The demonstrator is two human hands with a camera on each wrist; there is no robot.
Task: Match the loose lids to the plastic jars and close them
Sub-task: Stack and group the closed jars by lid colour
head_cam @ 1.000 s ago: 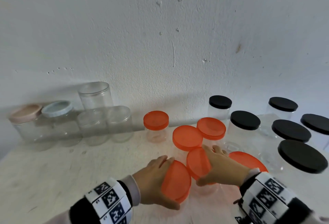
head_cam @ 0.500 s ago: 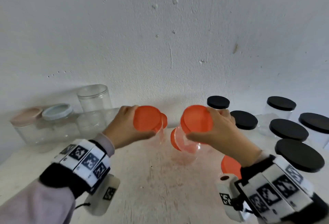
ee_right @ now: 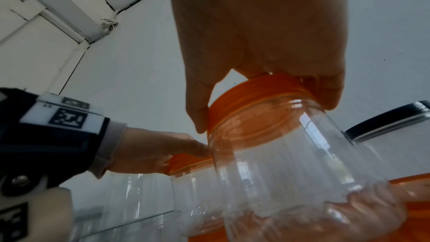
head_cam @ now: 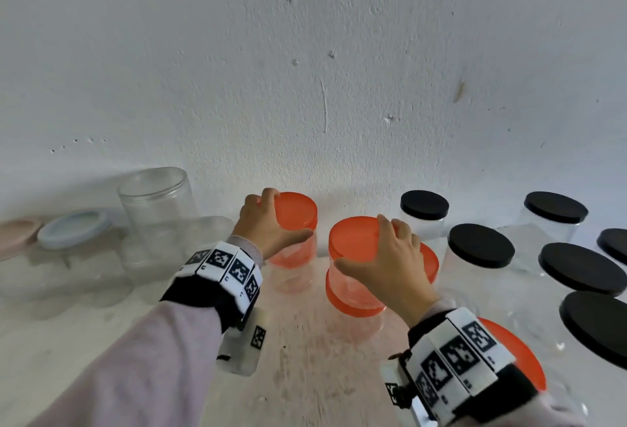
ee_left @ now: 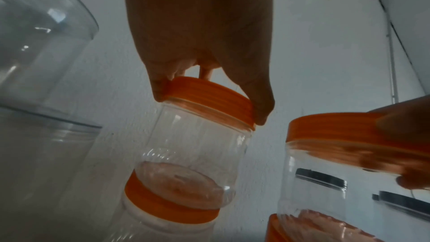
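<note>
My left hand [head_cam: 271, 223] grips the orange lid [head_cam: 295, 211] of a small clear jar [head_cam: 293, 257] from above. In the left wrist view that jar [ee_left: 197, 154] stands upright with its base on or just over the orange lid [ee_left: 163, 207] of a second jar; I cannot tell whether they touch. My right hand [head_cam: 383, 257] grips the orange lid [head_cam: 353, 240] of a wider clear jar. In the right wrist view this jar [ee_right: 291, 172] tilts slightly, held by its lid [ee_right: 244, 109] over another orange-lidded jar [head_cam: 356, 301].
Several black-lidded jars [head_cam: 481, 243] crowd the right side. Clear lidless jars [head_cam: 156, 202], a pale-blue-lidded jar [head_cam: 73, 228] and a pink lid [head_cam: 17, 236] stand at the left. Another orange lid [head_cam: 515, 352] lies by my right wrist. The wall is close behind.
Both hands picked up orange-lidded jars near the table front and carried them towards the wall. They were held high and tilted; now they are lower, over other orange-lidded jars.
</note>
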